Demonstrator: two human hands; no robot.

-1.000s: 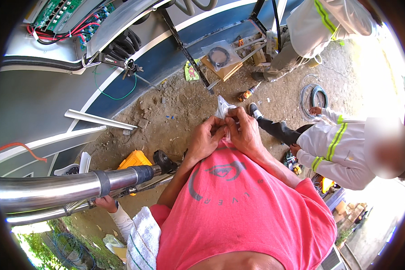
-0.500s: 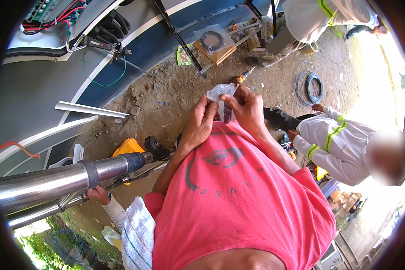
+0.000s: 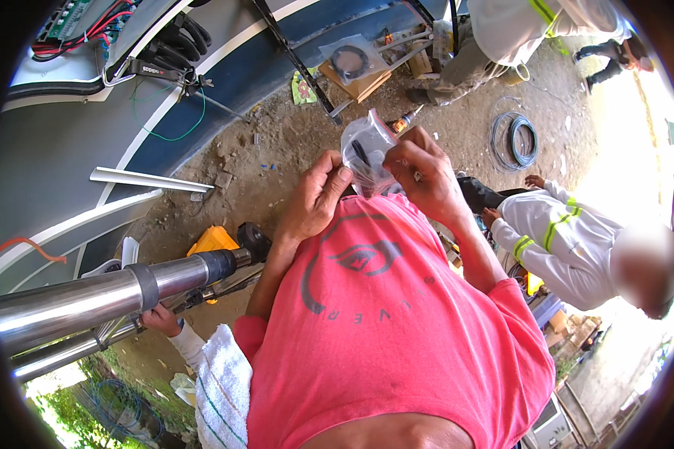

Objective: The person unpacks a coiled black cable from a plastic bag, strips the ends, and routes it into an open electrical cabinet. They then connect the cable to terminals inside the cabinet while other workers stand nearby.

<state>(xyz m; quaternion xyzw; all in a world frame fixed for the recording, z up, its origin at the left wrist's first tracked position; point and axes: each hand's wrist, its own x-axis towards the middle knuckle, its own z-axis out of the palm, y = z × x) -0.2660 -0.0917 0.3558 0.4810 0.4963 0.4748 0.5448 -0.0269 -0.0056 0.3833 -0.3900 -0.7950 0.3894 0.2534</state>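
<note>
Bag (image 3: 374, 138): between left hand (image 3: 318, 196) and right hand (image 3: 427, 176), before shirt (image 3: 397, 329). Power drill (image 3: 405, 120): on ground (image 3: 457, 138), beyond bag. Cable coil (image 3: 533, 142): on ground, right of drill. Pole (image 3: 67, 307): left of left hand. Towel (image 3: 228, 393): left of shirt. Co-worker (image 3: 554, 239): right of right hand.

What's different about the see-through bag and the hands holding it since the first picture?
The left hand and right hand have moved apart. The clear plastic bag, bunched up before, is spread wider, and a dark, slim thing shows through it. Both hands still hold the bag. The cable coil stayed on the ground.
</note>
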